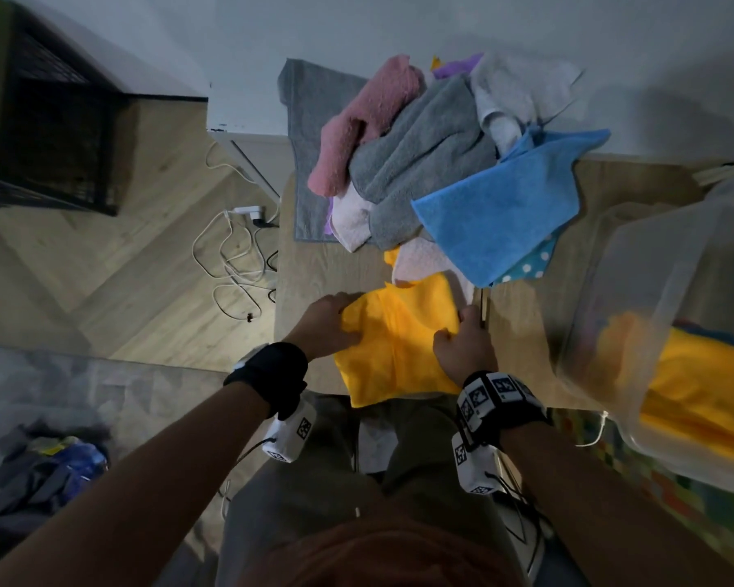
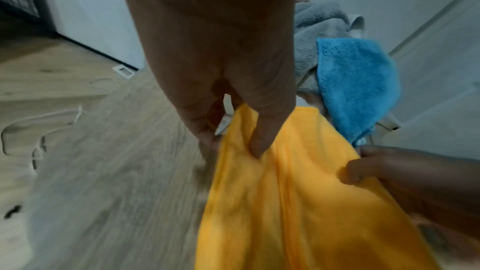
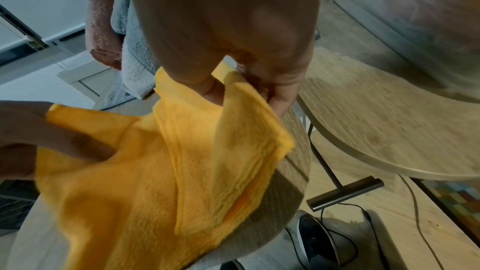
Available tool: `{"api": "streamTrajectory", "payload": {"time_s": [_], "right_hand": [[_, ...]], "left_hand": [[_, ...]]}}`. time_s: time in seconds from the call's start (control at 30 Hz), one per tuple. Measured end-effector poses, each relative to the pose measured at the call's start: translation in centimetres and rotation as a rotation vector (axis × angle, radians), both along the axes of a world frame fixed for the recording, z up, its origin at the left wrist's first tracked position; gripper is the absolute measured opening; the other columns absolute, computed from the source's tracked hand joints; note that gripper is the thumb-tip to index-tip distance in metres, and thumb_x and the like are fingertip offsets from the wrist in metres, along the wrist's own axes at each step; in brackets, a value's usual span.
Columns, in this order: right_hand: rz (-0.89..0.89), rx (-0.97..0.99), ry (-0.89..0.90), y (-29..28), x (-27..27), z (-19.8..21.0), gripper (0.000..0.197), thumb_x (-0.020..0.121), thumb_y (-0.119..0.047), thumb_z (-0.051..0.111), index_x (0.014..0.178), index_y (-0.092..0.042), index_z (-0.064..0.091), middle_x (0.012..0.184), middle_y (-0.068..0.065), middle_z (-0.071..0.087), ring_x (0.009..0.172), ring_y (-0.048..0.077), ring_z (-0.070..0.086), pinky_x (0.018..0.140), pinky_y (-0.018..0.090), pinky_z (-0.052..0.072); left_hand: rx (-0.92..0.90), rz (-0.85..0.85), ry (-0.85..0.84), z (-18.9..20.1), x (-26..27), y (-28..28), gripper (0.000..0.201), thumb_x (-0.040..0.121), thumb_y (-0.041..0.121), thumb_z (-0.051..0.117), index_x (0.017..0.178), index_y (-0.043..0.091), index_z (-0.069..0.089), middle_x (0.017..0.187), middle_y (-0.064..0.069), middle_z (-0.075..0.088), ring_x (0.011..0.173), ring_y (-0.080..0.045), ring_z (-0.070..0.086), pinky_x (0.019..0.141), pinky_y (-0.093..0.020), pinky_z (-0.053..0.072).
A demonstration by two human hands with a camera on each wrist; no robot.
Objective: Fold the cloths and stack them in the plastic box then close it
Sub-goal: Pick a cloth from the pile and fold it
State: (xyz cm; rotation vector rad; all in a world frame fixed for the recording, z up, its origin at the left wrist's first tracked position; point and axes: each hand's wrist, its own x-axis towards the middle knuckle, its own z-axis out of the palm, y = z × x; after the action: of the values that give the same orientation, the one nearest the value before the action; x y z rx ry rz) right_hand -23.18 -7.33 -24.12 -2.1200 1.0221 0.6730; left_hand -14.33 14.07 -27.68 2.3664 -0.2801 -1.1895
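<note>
Yellow microfibre cloth (image 1: 393, 345) is lying on the near edge of a light wooden table (image 1: 314, 264), its lower hem hanging over the rim toward the person's lap, as two bare hands are working it into a fold. The left hand (image 1: 329, 322) is pinching the cloth's upper left corner between thumb and fingers, while the right hand (image 1: 462, 343) is gripping a doubled flap at the right edge, fingers curled round the fabric. Behind them, a loose heap of unfolded cloths is waiting, with a pink towel (image 1: 357, 120), a grey plush towel (image 1: 416, 163) and a blue microfibre cloth (image 1: 501, 209) on top. To the right, a clear plastic storage box (image 1: 662, 290) is sitting open, already holding folded yellow fabric. The risk from here appears to lie in the overhang: if either pinch is slackening, the cloth's hanging weight could be dragging it off the table, and uneven tension between the hands could be leaving the fold crooked, making a lopsided stack in the box.
</note>
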Motion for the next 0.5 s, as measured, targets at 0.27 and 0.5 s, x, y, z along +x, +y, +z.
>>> {"api": "streamTrajectory", "payload": {"time_s": [0.27, 0.5], "right_hand": [[-0.001, 0.041, 0.076, -0.5, -0.1, -0.5, 0.044, 0.091, -0.019, 0.052, 0.132, -0.013, 0.038, 0.112, 0.016, 0.058, 0.104, 0.039, 0.058, 0.083, 0.044, 0.047], [0.019, 0.077, 0.083, -0.9, -0.7, -0.9, 0.051, 0.090, -0.019, 0.051, 0.139, -0.013, 0.037, 0.119, 0.018, 0.058, 0.107, 0.039, 0.056, 0.086, 0.043, 0.045]], "left_hand": [[-0.131, 0.337, 0.494, 0.1, -1.2, -2.7, 0.072, 0.075, 0.033, 0.080, 0.139, 0.033, 0.047, 0.131, 0.001, 0.057, 0.114, -0.022, 0.057, 0.094, -0.038, 0.051], [-0.143, 0.506, 0.546, 1.1, -1.7, -4.2, 0.051, 0.075, 0.021, 0.068, 0.124, 0.024, 0.057, 0.121, -0.005, 0.063, 0.109, -0.029, 0.059, 0.098, -0.046, 0.049]]}}
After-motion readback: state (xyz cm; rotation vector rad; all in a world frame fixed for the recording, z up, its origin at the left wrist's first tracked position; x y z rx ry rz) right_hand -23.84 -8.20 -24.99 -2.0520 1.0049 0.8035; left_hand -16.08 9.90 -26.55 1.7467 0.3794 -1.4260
